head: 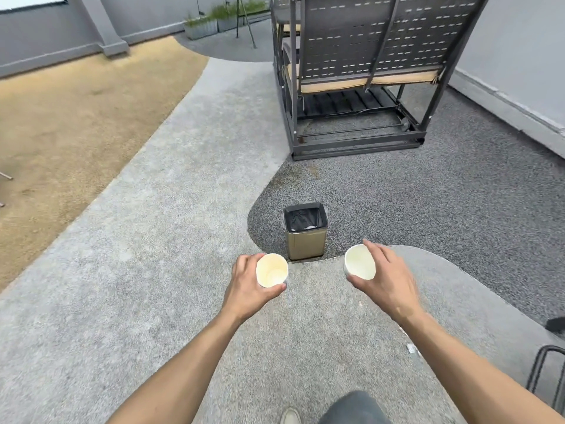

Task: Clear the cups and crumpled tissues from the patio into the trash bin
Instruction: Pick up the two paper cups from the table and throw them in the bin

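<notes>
My left hand [247, 286] grips an empty paper cup [272, 270], its mouth facing up towards me. An identical paper cup [360, 261] sits in my right hand [388, 278], fingers wrapped over its far side. Both cups are held in front of me, just short of the trash bin [305, 244], a small square metal bin with a black liner, standing on the patio floor between and beyond my hands. A small white scrap, possibly a tissue [411, 348], lies on the ground under my right forearm.
A dark metal swing bench [360, 71] with a tan cushion stands beyond the bin. A grey wall [519, 56] runs along the right. A black wire frame [547, 377] is at the lower right. Tan ground [76, 117] lies left. My leg and shoe [290, 416] show below.
</notes>
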The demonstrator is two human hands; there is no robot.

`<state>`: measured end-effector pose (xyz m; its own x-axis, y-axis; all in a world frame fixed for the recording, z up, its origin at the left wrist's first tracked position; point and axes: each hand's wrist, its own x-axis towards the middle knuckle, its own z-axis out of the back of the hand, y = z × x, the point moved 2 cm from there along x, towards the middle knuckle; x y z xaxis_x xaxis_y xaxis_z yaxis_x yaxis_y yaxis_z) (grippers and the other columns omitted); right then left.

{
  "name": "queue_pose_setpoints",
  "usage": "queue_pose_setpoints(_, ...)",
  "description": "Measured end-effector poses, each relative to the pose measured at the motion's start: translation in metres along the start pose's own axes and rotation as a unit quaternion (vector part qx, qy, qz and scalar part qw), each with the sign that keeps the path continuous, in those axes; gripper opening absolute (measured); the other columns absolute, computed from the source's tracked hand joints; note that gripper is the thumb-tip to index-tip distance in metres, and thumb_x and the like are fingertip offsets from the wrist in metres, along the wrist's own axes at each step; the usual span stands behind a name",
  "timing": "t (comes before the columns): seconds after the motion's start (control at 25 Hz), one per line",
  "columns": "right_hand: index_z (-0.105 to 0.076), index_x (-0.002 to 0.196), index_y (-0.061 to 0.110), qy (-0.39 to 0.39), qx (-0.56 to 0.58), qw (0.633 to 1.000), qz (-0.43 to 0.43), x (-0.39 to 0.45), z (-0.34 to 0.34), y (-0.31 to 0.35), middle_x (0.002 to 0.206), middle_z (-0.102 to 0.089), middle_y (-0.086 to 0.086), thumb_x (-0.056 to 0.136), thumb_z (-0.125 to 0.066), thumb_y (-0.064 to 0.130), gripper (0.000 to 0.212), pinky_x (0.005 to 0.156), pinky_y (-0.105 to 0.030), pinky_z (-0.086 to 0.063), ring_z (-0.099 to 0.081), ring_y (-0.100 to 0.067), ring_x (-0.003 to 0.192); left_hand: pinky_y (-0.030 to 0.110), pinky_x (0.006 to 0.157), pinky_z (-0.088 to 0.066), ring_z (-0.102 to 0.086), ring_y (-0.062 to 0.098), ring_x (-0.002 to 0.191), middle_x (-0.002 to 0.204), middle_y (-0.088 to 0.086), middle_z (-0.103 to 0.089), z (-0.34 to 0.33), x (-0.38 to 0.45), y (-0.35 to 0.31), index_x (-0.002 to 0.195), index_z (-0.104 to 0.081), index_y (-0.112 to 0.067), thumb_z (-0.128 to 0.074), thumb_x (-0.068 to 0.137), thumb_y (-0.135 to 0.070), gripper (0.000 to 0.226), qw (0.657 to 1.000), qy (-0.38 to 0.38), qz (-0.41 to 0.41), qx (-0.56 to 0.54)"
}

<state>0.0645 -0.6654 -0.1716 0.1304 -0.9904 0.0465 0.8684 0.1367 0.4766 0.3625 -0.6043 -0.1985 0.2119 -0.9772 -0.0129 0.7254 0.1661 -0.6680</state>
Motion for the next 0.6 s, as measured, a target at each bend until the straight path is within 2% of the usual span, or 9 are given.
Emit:
queue_pose_setpoints(0.12,-0.034,0.14,0.035,0.003,0.007,1.0,0.012,0.056,-0.009,0.001,0.137,-0.046,0.007,0.07,-0.07,0.058,0.082,0.092,-0.04,-0.041,-0.044,-0.02,0.118,0.035,0.093,-0.043,-0.039,0.012,0.116,0.116,-0.008,-0.035,-0.003,0.059,-0.003,0.133,-0.042,-0.028,-0.078,0.061,-0.064,0.088,1.0,0.002,0.002,0.0)
queue_pose_setpoints(0.32,-0.035,0.138,0.04,0.02,-0.009,0.999,0.036,0.163,-0.024,-0.011,0.135,-0.049,0.013,0.069,-0.065,0.062,0.078,0.084,-0.037,-0.041,-0.042,-0.017,0.109,0.033,0.095,-0.04,-0.037,0.01,0.115,0.115,-0.007,-0.035,-0.022,0.155,-0.013,0.134,-0.044,-0.028,-0.078,0.061,-0.064,0.088,1.0,-0.011,0.013,0.004)
queue_pose_setpoints(0.6,-0.033,0.141,0.037,0.058,-0.011,0.996,0.064,0.328,-0.017,-0.04,0.138,-0.047,0.013,0.071,-0.058,0.066,0.079,0.085,-0.035,-0.042,-0.04,-0.015,0.111,0.034,0.09,-0.046,-0.036,0.01,0.118,0.115,-0.008,-0.031,-0.053,0.287,-0.053,0.134,-0.042,-0.029,-0.076,0.061,-0.067,0.089,0.997,-0.016,0.076,0.013)
